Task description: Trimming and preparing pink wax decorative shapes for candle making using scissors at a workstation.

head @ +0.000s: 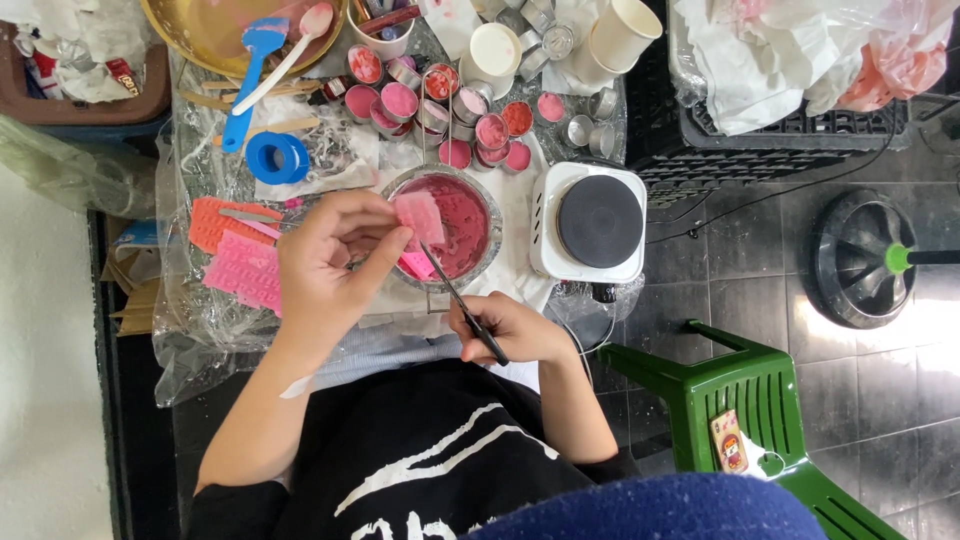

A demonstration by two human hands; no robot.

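The left hand (pixel 325 262) pinched a pink wax slab (pixel 420 218) while the right hand (pixel 510 330), at five o'clock, closed fingers around scissors (pixel 462 303).

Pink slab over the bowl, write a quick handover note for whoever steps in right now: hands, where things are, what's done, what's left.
Left hand: pinches a small pink slab over the metal bowl.
Right hand: holds scissors, tips at the slab's lower edge.
Bowl: holds pink material, sits beside the white hot plate.
Done: many small tins behind the bowl are filled pink or red.
Left: orange and pink textured slabs lie uncut at left; a few tins near the cups look empty.
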